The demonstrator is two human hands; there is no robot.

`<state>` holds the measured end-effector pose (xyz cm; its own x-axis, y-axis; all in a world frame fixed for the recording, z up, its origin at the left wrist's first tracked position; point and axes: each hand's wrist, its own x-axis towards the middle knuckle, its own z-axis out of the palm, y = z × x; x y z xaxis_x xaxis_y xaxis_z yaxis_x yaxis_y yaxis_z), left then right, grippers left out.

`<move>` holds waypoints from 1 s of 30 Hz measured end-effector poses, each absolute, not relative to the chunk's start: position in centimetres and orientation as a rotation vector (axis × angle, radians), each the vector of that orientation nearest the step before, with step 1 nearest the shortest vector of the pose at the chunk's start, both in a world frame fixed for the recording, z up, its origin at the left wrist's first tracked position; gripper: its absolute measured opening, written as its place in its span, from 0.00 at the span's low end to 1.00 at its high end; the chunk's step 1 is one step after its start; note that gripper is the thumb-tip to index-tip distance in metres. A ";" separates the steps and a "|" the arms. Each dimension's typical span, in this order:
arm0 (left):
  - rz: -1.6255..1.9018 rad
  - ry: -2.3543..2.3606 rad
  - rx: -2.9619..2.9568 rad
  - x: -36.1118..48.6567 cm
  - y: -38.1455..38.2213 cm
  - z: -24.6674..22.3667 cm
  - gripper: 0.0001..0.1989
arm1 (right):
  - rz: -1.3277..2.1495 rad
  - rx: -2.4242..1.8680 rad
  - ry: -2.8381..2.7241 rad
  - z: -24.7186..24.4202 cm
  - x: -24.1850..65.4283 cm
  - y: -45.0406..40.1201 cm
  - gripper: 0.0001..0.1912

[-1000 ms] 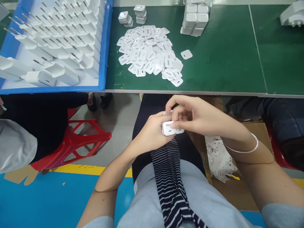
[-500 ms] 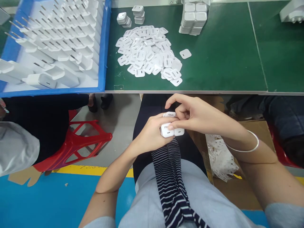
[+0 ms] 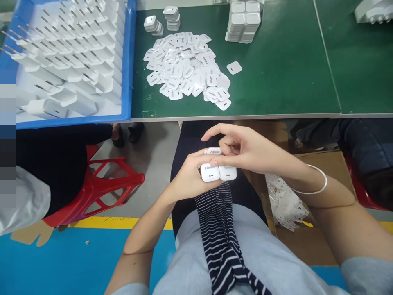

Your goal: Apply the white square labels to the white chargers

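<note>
My left hand is closed around several white chargers below the table edge. Two charger faces, the left one and the right one, turn up side by side, each with a small slot and the print "Fibaks". A third printed face shows just beyond my left fingers. My right hand lies over them, thumb stretched onto the top of the left charger. Its index finger is extended and raised, while the other fingers curl. The bodies of the held chargers are hidden by my left hand.
On the green table lie a heap of white face plates, one loose plate and plate stacks. A blue tray holds chargers, many with pins up. A person sits at left by a red stool; a cardboard box stands right.
My right thumb has slid slightly left across the charger faces, uncovering more print. Both hands and the chargers have shifted a little left; the table view has shifted left too.
</note>
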<state>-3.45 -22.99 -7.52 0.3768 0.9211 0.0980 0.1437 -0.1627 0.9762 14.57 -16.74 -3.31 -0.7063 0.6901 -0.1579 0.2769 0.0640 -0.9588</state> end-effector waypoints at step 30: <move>1.311 1.017 1.622 -5.9 -23.5 -5.6 0.23 | 2.469 -0.477 -0.917 -8.6 12.5 -18.0 0.30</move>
